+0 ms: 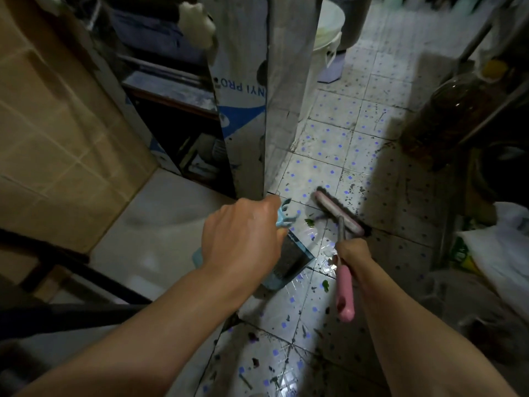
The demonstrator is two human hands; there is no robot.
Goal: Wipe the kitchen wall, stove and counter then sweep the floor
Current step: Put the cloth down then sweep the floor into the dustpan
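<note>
My left hand [240, 233] grips the handle of a light blue dustpan [289, 262], whose dark tray rests tilted on the tiled floor [329, 144]. My right hand [352, 250] holds a pink hand broom [345, 293] by its handle. The broom's pink head [337, 212] with dark bristles lies on the floor just beyond the dustpan's mouth. Small green leaf scraps [309, 222] and dark specks litter the white tiles with blue dots, near both tools and closer to me.
A grey cabinet panel [269, 96] stands upright right behind the dustpan, with dark shelves to its left. A large brown jar [455, 110] and plastic bags [498, 253] crowd the right side. A white bucket [329, 27] sits at the far end.
</note>
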